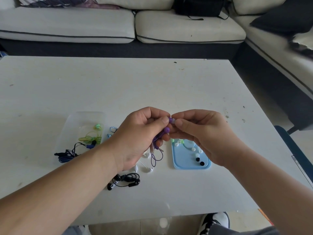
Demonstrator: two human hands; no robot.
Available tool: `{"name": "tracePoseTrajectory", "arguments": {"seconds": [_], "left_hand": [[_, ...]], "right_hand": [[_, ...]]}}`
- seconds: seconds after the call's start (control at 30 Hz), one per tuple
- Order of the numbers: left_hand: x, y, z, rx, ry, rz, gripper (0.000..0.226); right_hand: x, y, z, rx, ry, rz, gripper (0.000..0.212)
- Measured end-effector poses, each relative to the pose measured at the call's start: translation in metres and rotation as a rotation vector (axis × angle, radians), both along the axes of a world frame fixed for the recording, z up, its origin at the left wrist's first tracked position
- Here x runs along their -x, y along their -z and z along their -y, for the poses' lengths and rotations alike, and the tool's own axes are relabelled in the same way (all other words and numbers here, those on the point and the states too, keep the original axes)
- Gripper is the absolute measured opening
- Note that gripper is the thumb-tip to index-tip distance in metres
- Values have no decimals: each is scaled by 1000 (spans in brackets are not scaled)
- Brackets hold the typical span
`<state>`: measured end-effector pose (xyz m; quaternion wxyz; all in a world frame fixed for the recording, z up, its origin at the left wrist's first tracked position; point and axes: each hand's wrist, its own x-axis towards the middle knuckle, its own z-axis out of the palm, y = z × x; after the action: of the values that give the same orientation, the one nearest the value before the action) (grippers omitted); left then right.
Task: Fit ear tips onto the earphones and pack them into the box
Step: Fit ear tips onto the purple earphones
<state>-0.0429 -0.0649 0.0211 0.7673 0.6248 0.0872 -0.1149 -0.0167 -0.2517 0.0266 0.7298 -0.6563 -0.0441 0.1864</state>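
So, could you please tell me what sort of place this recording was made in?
Most likely a home living room: a cream sectional sofa wraps around a low white coffee table, with a black bag left on the cushions. The earphone work looks improvised there, not at a workbench.

The scene is lit softly and evenly, daylight-like, with no hard glare seen on the white table [152,85]. Only faint, diffuse shadows are cast under the left hand [140,138] and right hand [201,134]. The hands are rendered slightly soft. Wide-angle distortion is seen at the edges: the sofa [118,26] is bowed and the table's far corners are bent. The right edge is smeared by blur.
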Motion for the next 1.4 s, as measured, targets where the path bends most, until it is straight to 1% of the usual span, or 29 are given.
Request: {"name": "tracePoseTrajectory", "arguments": {"seconds": [0.17,0.27,0.37,0.5,0.7,0.83,0.93,1.0,1.03,1.17,1.2,1.3,1.4], "left_hand": [[1,-2,-1,42,28,-16,13],[1,-5,-1,80,57,-22,13],[0,-6,0,66,50,-15,12],[-1,-3,-1,22,16,-10,12],[-2,-3,1,-11,6,-46,13],[-3,-6,-1,60,29,-118,20],[-3,-4,-2,32,61,-116,18],[0,-1,-1,3,70,-120,20],[1,0,1,2,77,-129,21],[8,1,13,37,113,-165,23],[8,1,16,42,119,-168,24],[11,2,20,55,123,-180,26],[13,1,22,63,123,-189,28]], "right_hand": [[-1,2,1,-10,-28,30,25],[-2,3,2,-43,-47,20,23],[-3,3,3,-32,-51,15,23],[-2,3,3,-15,-17,4,29],[-2,6,0,51,12,4,17],[-2,7,0,97,17,-4,15],[-3,7,4,141,40,-6,17],[-3,7,13,233,78,0,10],[-2,9,21,318,88,5,7],[5,34,53,811,-3,5,16],[7,41,59,903,-28,14,16],[9,60,67,1047,-57,66,16],[7,69,66,1083,-66,113,18]]}}
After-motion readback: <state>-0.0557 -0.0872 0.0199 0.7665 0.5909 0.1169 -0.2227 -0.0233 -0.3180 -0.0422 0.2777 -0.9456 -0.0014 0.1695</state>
